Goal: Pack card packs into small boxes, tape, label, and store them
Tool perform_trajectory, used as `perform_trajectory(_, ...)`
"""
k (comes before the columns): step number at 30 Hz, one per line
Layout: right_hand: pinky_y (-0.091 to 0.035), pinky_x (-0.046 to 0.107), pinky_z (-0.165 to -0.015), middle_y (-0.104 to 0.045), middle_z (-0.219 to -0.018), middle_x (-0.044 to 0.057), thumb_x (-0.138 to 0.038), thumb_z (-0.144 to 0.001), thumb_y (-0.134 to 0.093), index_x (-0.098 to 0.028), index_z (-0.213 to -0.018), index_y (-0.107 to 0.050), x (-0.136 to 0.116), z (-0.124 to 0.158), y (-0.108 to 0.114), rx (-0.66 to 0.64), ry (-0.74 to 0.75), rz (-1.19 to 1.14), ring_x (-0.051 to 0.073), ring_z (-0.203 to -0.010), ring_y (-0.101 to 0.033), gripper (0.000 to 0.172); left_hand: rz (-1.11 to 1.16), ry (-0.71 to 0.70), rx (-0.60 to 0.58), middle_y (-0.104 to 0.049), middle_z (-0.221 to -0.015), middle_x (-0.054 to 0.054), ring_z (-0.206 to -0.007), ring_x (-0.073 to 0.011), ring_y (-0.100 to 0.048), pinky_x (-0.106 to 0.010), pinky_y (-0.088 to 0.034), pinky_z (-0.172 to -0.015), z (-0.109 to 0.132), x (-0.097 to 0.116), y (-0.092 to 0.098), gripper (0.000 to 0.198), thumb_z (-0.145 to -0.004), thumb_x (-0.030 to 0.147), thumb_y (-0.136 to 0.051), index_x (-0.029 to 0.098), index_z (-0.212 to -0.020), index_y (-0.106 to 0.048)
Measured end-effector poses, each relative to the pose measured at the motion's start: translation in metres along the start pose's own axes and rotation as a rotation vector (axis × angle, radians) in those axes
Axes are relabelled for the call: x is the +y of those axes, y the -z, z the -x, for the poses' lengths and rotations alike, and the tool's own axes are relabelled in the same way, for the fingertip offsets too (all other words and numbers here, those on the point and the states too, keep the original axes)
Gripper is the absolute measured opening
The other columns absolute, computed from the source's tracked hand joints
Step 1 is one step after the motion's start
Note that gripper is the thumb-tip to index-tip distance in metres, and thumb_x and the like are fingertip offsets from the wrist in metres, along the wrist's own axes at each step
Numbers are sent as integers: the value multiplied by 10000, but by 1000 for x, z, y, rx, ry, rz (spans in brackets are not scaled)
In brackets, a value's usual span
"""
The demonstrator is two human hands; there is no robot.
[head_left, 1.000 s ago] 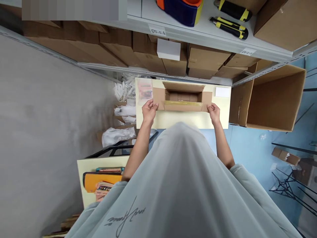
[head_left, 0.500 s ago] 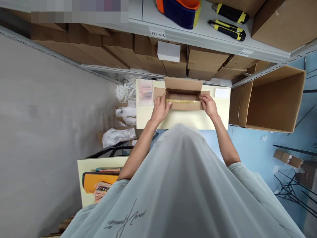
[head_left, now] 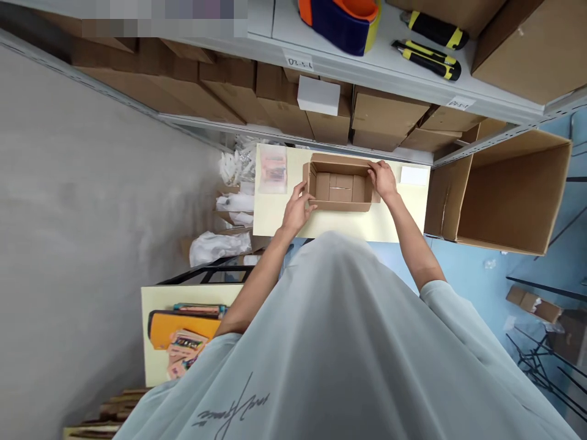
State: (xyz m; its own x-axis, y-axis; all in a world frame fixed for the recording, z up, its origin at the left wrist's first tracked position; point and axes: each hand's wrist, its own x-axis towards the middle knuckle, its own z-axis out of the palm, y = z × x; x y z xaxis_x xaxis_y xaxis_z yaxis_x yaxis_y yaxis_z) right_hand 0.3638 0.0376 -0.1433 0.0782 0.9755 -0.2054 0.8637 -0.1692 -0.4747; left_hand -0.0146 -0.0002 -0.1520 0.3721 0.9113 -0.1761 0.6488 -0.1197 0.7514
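A small brown cardboard box point(head_left: 341, 188) stands with its top open on the pale yellow table point(head_left: 343, 227). Its inside looks empty, and its flaps are turned outward. At the front left corner, my left hand point(head_left: 297, 211) grips the box's edge between thumb and fingers. My right hand point(head_left: 384, 178) is closed on the rim and flap at the back right corner. A clear plastic packet with pink contents point(head_left: 273, 171) lies left of the box. To the right lies a white slip or small box point(head_left: 413, 176).
A metal shelf point(head_left: 257, 133) full of cartons runs along the back, with utility knives point(head_left: 431, 60) and a tape dispenser point(head_left: 342, 24) above. A big open carton point(head_left: 509, 195) is at right. A side table point(head_left: 153, 360) with an orange-yellow pouch point(head_left: 183, 330) stands front left.
The back flap, upright before, is now folded outward, and the taped front flap is turned down, baring the inside. My right hand has moved up to the back corner; my left moved slightly down.
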Motion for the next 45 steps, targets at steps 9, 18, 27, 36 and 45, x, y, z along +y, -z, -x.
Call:
perform_trajectory(9,-582,484,-1194,-763,-1303,209,-306,-1162,-466,-142,-1383,-848,-10,-2,2,59,-57,-34,332,-1203,-733,471,94,36,98,-594,-1776,-79,-1517,-340,-705,-542,-596,-1304,-10,2,-5,92,-953,200,-740,260,-979,-805)
perform_trajectory(18,-636,555,-1142,-688,-1448,230,-346,-1103,-532,-168,-1364,-834,-42,20,17,236,-87,34,329,-1226,-730,437,138,-3,33,-586,-1779,-148,-1677,-376,-571,-596,-503,-1402,4,4,14,498,-901,148,-857,267,-1382,-805)
perform_trajectory(27,-522,514,-1360,-768,-1512,172,-396,-1219,-386,-234,-1443,-810,-234,27,-45,51,202,-186,320,-1490,-696,506,176,392,251,-792,-1448,-202,-1222,-312,-816,-458,-658,-1125,-46,-96,103,384,-994,208,-738,160,-1372,-785)
perform_trajectory(36,-329,499,-1484,-119,-1990,276,-200,-1097,-494,62,-1810,-314,-345,-56,-181,-644,-319,-208,379,-1812,-375,780,191,627,130,-838,-1360,-227,-1267,-359,-797,-457,-563,-1216,-111,-163,108,326,-859,183,-808,156,-1184,-795)
perform_trajectory(45,-338,486,-1474,-241,-1971,262,-356,-1074,-628,-24,-1737,-485,-347,-60,-207,-610,-456,-241,412,-1784,-413,756,321,699,120,-839,-915,-107,-974,-300,-786,-381,-618,-924,-119,-167,104,247,-877,410,-857,169,-906,-809)
